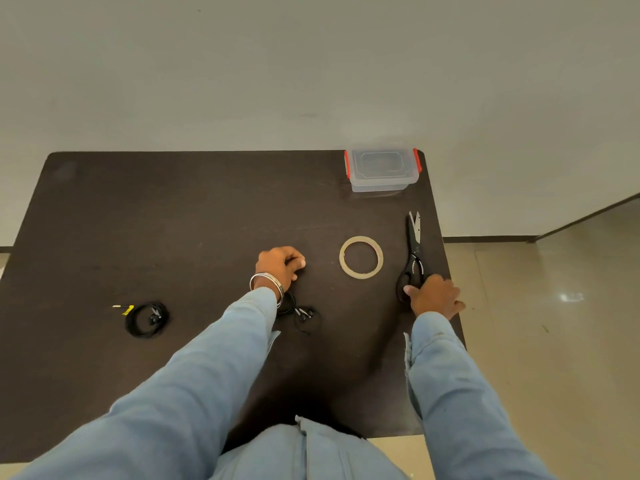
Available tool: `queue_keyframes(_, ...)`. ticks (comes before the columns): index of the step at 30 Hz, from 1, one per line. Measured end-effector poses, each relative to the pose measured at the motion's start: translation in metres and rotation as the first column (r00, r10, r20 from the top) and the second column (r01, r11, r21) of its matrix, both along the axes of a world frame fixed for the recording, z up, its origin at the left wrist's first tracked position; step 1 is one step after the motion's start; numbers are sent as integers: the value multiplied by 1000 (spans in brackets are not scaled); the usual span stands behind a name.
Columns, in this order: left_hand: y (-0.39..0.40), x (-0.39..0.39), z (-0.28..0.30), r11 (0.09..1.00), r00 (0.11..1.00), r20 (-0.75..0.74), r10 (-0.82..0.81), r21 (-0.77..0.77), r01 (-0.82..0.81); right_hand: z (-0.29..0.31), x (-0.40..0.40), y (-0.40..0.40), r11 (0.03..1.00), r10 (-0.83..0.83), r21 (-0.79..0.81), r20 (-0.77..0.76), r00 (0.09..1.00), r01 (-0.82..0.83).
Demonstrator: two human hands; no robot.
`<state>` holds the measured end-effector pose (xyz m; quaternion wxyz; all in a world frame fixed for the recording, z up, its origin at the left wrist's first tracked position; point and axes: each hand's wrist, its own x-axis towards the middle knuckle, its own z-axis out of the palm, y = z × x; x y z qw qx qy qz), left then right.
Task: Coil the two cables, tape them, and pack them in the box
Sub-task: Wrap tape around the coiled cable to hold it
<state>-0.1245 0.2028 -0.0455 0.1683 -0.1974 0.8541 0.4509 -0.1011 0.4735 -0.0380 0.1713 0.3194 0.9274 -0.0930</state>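
Honestly, with the right hand (pixel 434 295) gripping the scissors (pixel 414 254) and the left hand (pixel 281 265) curled, maybe pinching tape, above the second cable (pixel 300 315), cut short.

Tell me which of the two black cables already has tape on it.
The coiled cable on the left, clear of both hands: yellow tape shows at its upper left edge. The cable by the left wrist shows none.
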Motion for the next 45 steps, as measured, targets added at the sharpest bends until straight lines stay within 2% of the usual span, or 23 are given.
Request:
queue_keyframes(7, -1, 2, 1, 999, 999, 9, -44, -23, 45, 14, 0, -5, 991, 84, 105, 0, 997, -83)
queue_keyframes(11, -1, 1, 2, 997, 998, 8, -60, -44, 60, 39, -2, -2, 993, 67, -93, -78, 995, -74)
queue_keyframes(14, 0, 1, 4, 997, 998, -15, -61, -53, 60, 59, -7, -6, 954, 254, -139, -91, 963, -265)
queue_keyframes(17, 3, 2, 5, 996, 997, -38, -65, -57, 63, 79, -8, -21, 858, 513, -3, 73, 856, -514)
queue_keyframes(19, 4, 1, 6, 996, 996, -60, -68, -60, 64, 91, -4, -33, 738, 636, 137, 184, 749, -660)
queue_keyframes(22, 5, 1, 9, 992, 991, -87, -101, -78, 94, 98, 6, -46, 567, 744, 271, 237, 625, -778)
queue_keyframes(27, 5, 0, 13, 987, 986, -99, -131, -108, 120, 101, 18, -52, 472, 781, 361, 253, 571, -805)
queue_keyframes(34, 6, -1, 14, 972, 980, -95, -176, -177, 158, 111, 26, -44, 485, 768, 388, 238, 594, -784)
queue_keyframes(45, 7, 2, 19, 966, 972, -125, -199, -195, 172, 100, 24, -64, 441, 798, 409, 229, 557, -799)
